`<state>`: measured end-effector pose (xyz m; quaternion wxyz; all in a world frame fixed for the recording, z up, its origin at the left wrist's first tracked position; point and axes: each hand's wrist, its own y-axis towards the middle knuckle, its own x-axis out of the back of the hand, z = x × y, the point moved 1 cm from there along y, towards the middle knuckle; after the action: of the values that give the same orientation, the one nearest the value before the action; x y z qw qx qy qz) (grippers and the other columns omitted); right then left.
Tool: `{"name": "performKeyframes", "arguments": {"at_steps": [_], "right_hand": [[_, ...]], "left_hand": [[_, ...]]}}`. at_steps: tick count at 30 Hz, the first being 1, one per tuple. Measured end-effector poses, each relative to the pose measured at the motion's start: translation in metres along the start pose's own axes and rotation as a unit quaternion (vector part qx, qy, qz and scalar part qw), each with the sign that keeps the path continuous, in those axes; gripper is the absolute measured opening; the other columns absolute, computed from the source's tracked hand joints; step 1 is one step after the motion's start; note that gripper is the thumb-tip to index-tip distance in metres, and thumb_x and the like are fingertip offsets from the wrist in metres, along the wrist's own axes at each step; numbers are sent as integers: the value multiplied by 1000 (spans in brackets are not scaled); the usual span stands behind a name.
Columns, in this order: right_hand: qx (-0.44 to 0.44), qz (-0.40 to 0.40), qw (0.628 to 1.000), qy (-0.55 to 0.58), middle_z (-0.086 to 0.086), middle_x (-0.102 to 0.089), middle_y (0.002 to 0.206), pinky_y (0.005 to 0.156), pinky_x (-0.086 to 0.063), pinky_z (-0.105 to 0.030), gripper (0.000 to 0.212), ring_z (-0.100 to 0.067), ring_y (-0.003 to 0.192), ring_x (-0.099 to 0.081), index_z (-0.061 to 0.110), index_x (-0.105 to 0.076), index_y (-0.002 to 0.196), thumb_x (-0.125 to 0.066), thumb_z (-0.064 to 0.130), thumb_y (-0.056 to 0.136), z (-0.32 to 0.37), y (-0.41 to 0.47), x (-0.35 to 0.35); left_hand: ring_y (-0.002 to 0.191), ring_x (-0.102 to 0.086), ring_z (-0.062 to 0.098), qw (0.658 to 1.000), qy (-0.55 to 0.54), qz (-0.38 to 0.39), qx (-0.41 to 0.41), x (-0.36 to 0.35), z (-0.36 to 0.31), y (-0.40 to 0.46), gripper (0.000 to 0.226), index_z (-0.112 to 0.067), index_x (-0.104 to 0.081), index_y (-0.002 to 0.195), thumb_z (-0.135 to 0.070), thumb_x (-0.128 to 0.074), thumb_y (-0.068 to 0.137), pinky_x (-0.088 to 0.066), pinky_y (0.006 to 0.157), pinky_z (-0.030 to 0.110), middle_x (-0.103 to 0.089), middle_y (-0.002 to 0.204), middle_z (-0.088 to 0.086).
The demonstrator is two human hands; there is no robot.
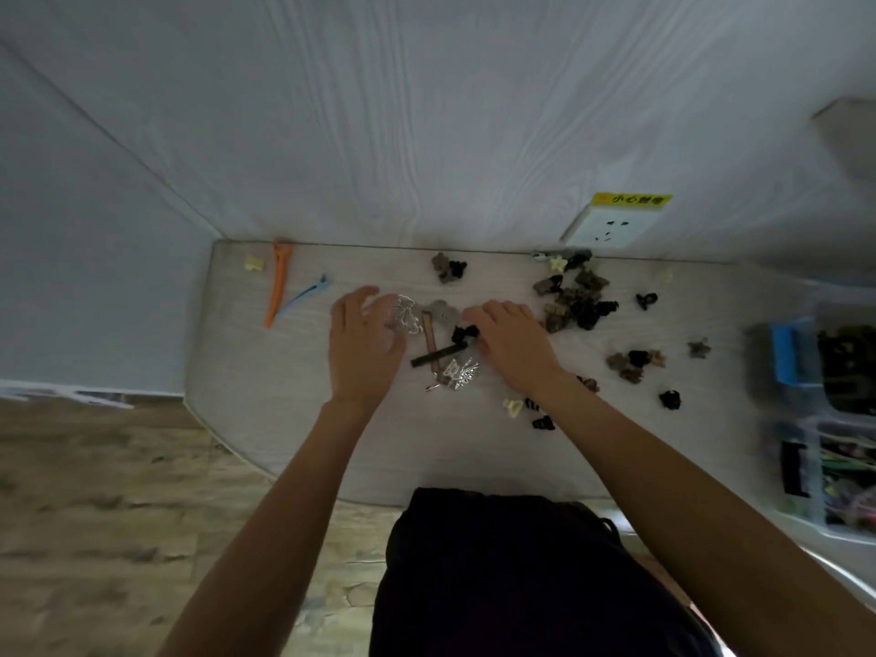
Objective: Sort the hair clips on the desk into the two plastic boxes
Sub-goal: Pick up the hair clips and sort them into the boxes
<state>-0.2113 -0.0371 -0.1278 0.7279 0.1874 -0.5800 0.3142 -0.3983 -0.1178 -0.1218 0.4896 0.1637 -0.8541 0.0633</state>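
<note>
Both boxes point(844, 372) at my right already hold clips, but many clips point(576, 298) are still scattered over the counter point(246, 372); my left hand point(362, 343) spreads wide by a silver clip point(404, 315), right hand point(512, 341) open, empty

The two plastic boxes point(848, 372) are blurred and edge-cropped, contents perhaps dark clips.

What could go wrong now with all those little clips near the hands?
The silver clips lie tangled with a dark bar clip, so lifting one may drag others along. The right forearm hangs over small clips near the desk's front edge; a sweep could knock them off. The plastic boxes sit far right, a long carry.
</note>
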Motion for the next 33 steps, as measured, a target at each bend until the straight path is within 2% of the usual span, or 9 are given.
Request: {"name": "performKeyframes", "arguments": {"at_steps": [3, 7, 10, 14, 17, 22, 26, 30, 33], "right_hand": [[-21, 12, 1000, -6, -12, -65, 92, 85, -41, -40, 21, -33, 89, -59, 8, -55, 103, -58, 14, 83, -7, -1, 0], [-45, 32, 998, -8, -12, -66, 90, 88, -34, -39, 13, -30, 90, -58, 7, -58, 95, -53, 18, 89, -21, -6, 4], [-73, 40, 996, -20, -13, -66, 88, 89, -35, -39, 14, -31, 87, -59, 8, -60, 91, -53, 20, 89, -30, -10, 5], [-92, 15, 996, -12, -15, -64, 74, 89, -41, -42, 11, -33, 75, -61, 5, -59, 79, -57, 14, 85, -34, -15, 4], [-100, 13, 995, -12, -14, -62, 77, 91, -41, -42, 9, -32, 78, -60, 6, -58, 79, -57, 13, 84, -35, -19, 3], [-93, 24, 995, -9, -15, -60, 90, 85, -39, -42, 8, -32, 92, -54, 5, -58, 88, -54, 12, 86, -29, -26, 2], [-83, 19, 996, 0, -14, -59, 91, 85, -40, -41, 7, -31, 89, -54, 6, -57, 88, -52, 11, 87, -28, -27, -1], [-67, -43, 996, 27, -14, -59, 93, 78, -46, -40, 8, -30, 87, -54, 4, -57, 87, -51, 9, 88, -32, -17, 10], [-90, -103, 990, 17, -19, -60, 103, 83, -49, -43, 11, -34, 95, -55, 1, -58, 91, -53, 8, 86, -48, 6, 29]], "left_hand": [[101, -51, 25, 994, 3, 74, -75, -2, -19, -15, 22, -14, -62, 103, -19, -63, 81, -48, 79, 36, -60, 105, 7], [106, -52, 26, 987, 4, 154, -39, -17, -27, -18, 35, -12, -51, 120, -28, -56, 90, -46, 80, 36, -54, 115, 9], [97, -54, 27, 989, -10, 146, 13, -23, -38, -5, 41, -9, -46, 118, -29, -61, 86, -44, 75, 34, -50, 114, 12], [96, -55, 32, 988, -18, 145, 38, -29, -49, 5, 43, -6, -47, 114, -15, -69, 79, -46, 77, 38, -47, 116, 17], [90, -58, 30, 988, -64, 136, 44, -30, -45, 4, 37, -9, -50, 108, -4, -69, 76, -42, 72, 32, -51, 111, 13], [92, -60, 24, 983, -74, 157, 66, -28, -35, -3, 36, -12, -53, 104, -3, -68, 73, -46, 80, 30, -63, 103, 7], [100, -61, 25, 972, -71, 210, 77, -29, -31, -2, 45, -9, -53, 112, -7, -71, 72, -48, 91, 35, -66, 107, 9], [105, -56, 28, 977, -9, 208, 38, -29, -25, -1, 32, -10, -56, 115, -9, -60, 83, -41, 93, 33, -60, 114, 12], [105, -52, 29, 983, 11, 184, 18, -28, -24, -7, 26, -10, -57, 113, -11, -56, 88, -41, 87, 34, -56, 112, 14]]}}
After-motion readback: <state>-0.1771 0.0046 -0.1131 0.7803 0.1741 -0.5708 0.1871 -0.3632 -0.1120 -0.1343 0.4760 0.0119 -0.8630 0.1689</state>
